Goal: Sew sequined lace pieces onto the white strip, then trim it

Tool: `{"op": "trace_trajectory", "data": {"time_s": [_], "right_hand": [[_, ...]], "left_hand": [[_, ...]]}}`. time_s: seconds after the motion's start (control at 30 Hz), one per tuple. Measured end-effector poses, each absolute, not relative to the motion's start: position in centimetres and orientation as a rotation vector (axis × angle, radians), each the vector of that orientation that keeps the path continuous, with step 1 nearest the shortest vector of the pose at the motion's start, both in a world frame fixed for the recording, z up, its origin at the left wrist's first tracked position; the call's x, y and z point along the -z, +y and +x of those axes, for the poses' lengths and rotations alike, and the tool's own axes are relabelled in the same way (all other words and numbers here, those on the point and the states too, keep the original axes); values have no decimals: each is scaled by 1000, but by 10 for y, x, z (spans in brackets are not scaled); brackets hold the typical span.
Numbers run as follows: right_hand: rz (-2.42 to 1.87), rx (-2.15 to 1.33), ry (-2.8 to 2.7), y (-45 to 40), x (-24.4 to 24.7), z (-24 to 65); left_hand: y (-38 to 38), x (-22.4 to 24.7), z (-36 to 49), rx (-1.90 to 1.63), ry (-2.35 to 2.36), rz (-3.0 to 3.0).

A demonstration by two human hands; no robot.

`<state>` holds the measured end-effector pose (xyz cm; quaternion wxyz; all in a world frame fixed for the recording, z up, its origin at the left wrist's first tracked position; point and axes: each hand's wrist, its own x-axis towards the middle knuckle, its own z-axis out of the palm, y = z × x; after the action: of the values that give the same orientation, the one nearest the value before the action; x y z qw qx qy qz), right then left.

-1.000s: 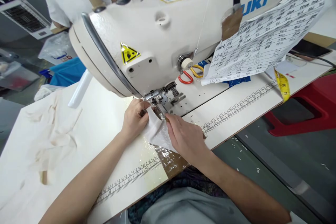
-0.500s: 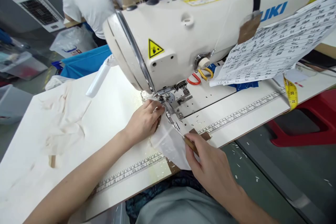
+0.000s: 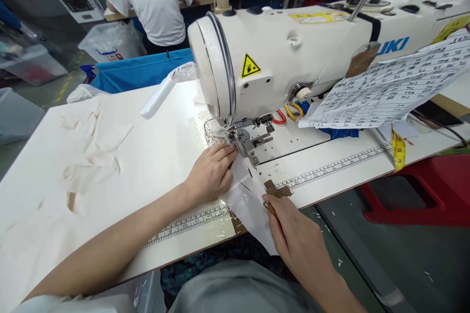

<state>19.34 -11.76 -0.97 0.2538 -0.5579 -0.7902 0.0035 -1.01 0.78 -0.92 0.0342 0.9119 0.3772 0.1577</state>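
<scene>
My left hand [image 3: 213, 171] lies on the white fabric [image 3: 251, 212] just in front of the needle area of a white sewing machine [image 3: 282, 58], its fingers together and pressed on the cloth. My right hand [image 3: 295, 230] is closed round the wooden handle of a thin metal awl [image 3: 253, 192], whose tip points left over the fabric. The fabric runs from beneath the machine's metal guide [image 3: 240, 146] down past the table's front edge. What lies under my left fingers is hidden.
Pale fabric pieces [image 3: 95, 156] lie on the table's left part. Behind the needle are red-handled and yellow-handled scissors [image 3: 293, 111]. Written sheets [image 3: 389, 85] hang at the right above a yellow tape measure [image 3: 398, 150]. A person in white [image 3: 149, 2] is beyond the blue cloth bin [image 3: 143, 71].
The view has shifted, so the machine sits further right. The awl's tip has come away from the metal guide and now lies lower, over the fabric. My left hand stays by the needle.
</scene>
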Motion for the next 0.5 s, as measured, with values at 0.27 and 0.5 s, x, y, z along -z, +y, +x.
{"op": "trace_trajectory", "data": {"time_s": [0.27, 0.5], "right_hand": [[-1544, 3, -2195, -116, 8, 193], [-1589, 23, -2215, -106, 7, 192]], "left_hand": [[5, 13, -11, -473, 1164, 2837], [2, 14, -6, -452, 1226, 2846]]}}
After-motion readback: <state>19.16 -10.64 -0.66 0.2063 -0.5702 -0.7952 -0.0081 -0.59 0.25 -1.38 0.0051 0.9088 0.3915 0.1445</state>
